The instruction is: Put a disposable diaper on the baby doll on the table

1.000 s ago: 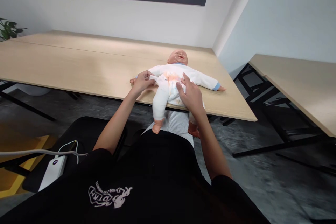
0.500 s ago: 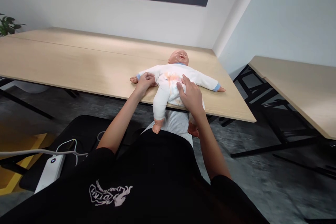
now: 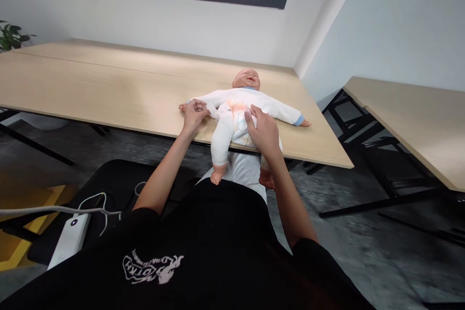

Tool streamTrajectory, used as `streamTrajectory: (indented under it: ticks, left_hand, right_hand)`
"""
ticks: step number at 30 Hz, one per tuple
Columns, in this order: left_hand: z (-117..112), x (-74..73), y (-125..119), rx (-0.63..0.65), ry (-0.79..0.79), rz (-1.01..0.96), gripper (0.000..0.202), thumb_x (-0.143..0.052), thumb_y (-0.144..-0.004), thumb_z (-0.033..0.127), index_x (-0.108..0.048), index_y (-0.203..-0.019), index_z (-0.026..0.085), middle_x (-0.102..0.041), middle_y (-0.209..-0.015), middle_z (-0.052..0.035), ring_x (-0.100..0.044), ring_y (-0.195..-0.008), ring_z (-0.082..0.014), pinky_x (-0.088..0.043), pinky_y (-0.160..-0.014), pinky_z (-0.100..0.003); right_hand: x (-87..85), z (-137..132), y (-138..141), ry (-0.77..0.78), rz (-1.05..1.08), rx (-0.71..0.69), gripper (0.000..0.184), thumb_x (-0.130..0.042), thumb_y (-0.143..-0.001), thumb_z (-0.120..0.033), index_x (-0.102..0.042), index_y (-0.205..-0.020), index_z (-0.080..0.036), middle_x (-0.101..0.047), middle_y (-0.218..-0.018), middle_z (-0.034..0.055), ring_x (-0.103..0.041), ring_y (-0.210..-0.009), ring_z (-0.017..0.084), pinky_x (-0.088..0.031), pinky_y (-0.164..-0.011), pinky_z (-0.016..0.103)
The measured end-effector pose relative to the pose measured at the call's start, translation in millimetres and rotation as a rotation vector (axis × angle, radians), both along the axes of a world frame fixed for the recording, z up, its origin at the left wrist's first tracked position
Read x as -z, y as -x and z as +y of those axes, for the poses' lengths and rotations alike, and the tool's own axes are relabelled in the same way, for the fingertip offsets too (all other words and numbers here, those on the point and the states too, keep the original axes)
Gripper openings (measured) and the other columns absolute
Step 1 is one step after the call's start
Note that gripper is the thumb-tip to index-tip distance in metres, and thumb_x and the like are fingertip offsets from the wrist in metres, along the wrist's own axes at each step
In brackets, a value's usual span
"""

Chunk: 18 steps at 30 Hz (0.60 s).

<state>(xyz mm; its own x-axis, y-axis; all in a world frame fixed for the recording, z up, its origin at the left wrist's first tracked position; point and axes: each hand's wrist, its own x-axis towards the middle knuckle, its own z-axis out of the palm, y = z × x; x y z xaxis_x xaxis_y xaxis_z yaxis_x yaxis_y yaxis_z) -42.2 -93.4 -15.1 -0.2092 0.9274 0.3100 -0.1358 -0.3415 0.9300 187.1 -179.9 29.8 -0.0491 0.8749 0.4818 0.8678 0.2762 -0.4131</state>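
Observation:
A baby doll (image 3: 246,79) in a white romper (image 3: 238,106) lies on its back at the near edge of the wooden table (image 3: 109,92), legs hanging over the edge. My left hand (image 3: 194,112) is at the doll's left side, fingers pinched on a fold of the romper. My right hand (image 3: 263,131) lies on the doll's belly and hip, fingers curled and pressed into the cloth.
A second wooden table (image 3: 410,116) stands at the right with black legs under it. A white power bank (image 3: 70,237) with a cable lies on a black seat at the lower left. A plant (image 3: 10,36) stands at the far left.
My left hand has shifted a little along the doll's side and now pinches the cloth again. My right hand stays on the doll's belly.

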Motion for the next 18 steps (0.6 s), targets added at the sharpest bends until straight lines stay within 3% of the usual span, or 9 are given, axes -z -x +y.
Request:
streamTrajectory:
  ticks: [3,8,11,13,18]
  left_hand:
    - [0.2,1.3,-1.1,0.03,0.042,-0.002,0.02,-0.072,-0.07,0.004,-0.06,-0.081,0.017,-0.064,-0.066,0.0024,-0.06,-0.06,-0.0094,-0.05,-0.06,-0.019]
    - [4.3,0.8,-3.2,0.034,0.113,-0.073,0.013,-0.063,-0.081,0.01,-0.057,-0.072,0.017,-0.061,-0.059,0.0025,-0.056,-0.049,-0.0085,-0.05,-0.055,-0.019]
    - [3.8,-0.3,-3.2,0.057,0.138,-0.085,0.017,-0.066,-0.083,0.012,-0.055,-0.071,0.017,-0.062,-0.059,0.0017,-0.058,-0.049,-0.0092,-0.052,-0.054,-0.02]
    - [2.2,-0.7,-2.9,0.066,0.14,-0.098,0.019,-0.069,-0.083,0.015,-0.055,-0.071,0.016,-0.063,-0.06,0.0008,-0.059,-0.051,-0.0095,-0.052,-0.054,-0.02]
    - [-1.3,-0.5,-1.5,0.097,0.142,-0.142,0.018,-0.071,-0.084,0.016,-0.054,-0.079,0.017,-0.064,-0.068,0.0012,-0.062,-0.057,-0.0093,-0.057,-0.061,-0.022]
  right_hand:
    - [-25.0,7.4,13.4,0.013,-0.056,0.026,0.05,-0.042,-0.11,-0.042,-0.057,-0.145,-0.009,-0.073,-0.127,0.0177,-0.064,-0.128,0.033,-0.036,-0.122,0.054]
    - [-59.6,42.5,60.7,0.107,-0.254,-0.316,0.037,-0.056,-0.105,-0.032,-0.066,-0.136,-0.014,-0.07,-0.135,0.0113,-0.064,-0.126,0.027,-0.047,-0.112,0.039]
    - [-59.7,66.3,87.1,0.241,-0.526,-0.329,0.04,-0.07,-0.095,-0.026,-0.069,-0.132,-0.011,-0.07,-0.134,0.0155,-0.064,-0.127,0.031,-0.051,-0.106,0.038]
    - [-54.6,77.5,95.5,0.286,-0.632,-0.296,0.036,-0.071,-0.093,-0.021,-0.072,-0.126,-0.008,-0.07,-0.13,0.0198,-0.066,-0.123,0.033,-0.052,-0.102,0.038]
    - [-43.7,88.3,90.6,0.251,-0.535,-0.314,0.03,-0.053,-0.098,-0.014,-0.074,-0.119,-0.009,-0.071,-0.126,0.018,-0.068,-0.114,0.03,-0.052,-0.093,0.034]
